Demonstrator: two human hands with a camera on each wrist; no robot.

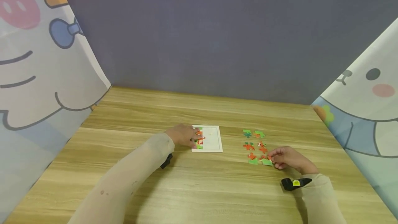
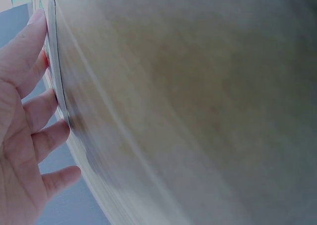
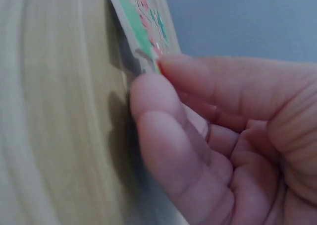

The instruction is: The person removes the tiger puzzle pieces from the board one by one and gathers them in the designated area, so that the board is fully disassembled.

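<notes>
A white puzzle tray point(image 1: 215, 150) lies flat on the table, with a column of joined orange, red and green puzzle pieces point(image 1: 199, 142) along its left side. My left hand point(image 1: 182, 134) rests over that side with spread fingers; in the left wrist view its fingertips point(image 2: 62, 128) are right at the tray's edge. To the right, my right hand point(image 1: 289, 158) pinches a green-edged puzzle piece point(image 1: 267, 162) between thumb and forefinger. In the right wrist view the pinched piece point(image 3: 133, 24) is tilted close over the table, its near corner hidden by the fingers.
Several loose puzzle pieces point(image 1: 248, 146) lie in two rough columns between the tray and my right hand. They sit on a wood-grain table point(image 1: 186, 186). A grey wall point(image 1: 202, 37) stands behind, and cartoon-printed panels point(image 1: 373, 113) flank both sides.
</notes>
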